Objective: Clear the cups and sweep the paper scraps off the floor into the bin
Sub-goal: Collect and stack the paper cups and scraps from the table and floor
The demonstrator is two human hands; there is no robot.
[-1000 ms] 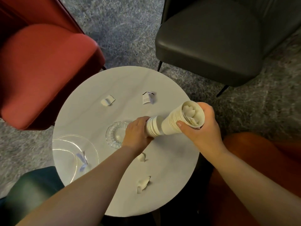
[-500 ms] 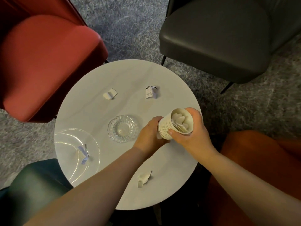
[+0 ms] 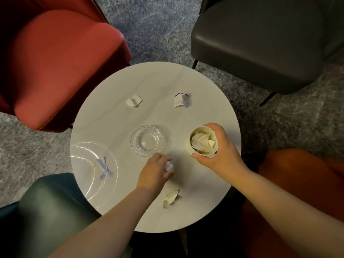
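Observation:
My right hand (image 3: 218,151) grips a stack of white paper cups (image 3: 203,143) standing upright on the round white table (image 3: 210,101); crumpled paper fills the top cup. My left hand (image 3: 155,173) is curled over a small paper scrap (image 3: 169,166) near the table's middle, fingers pinching it. More scraps lie on the table: one close to the near edge (image 3: 170,198), one at the far middle (image 3: 134,101), a printed one at the far right (image 3: 180,100).
A glass ashtray (image 3: 146,140) sits mid-table. A clear glass plate (image 3: 87,164) at the left holds a bluish scrap (image 3: 103,167). Around the table stand a red chair (image 3: 61,71), a dark grey chair (image 3: 260,40), a green seat (image 3: 50,211) and an orange seat (image 3: 297,183) on grey carpet.
The two cup stacks were pushed together into one. My right hand stood it upright on the table. My left hand let go of the cups and dropped onto a scrap.

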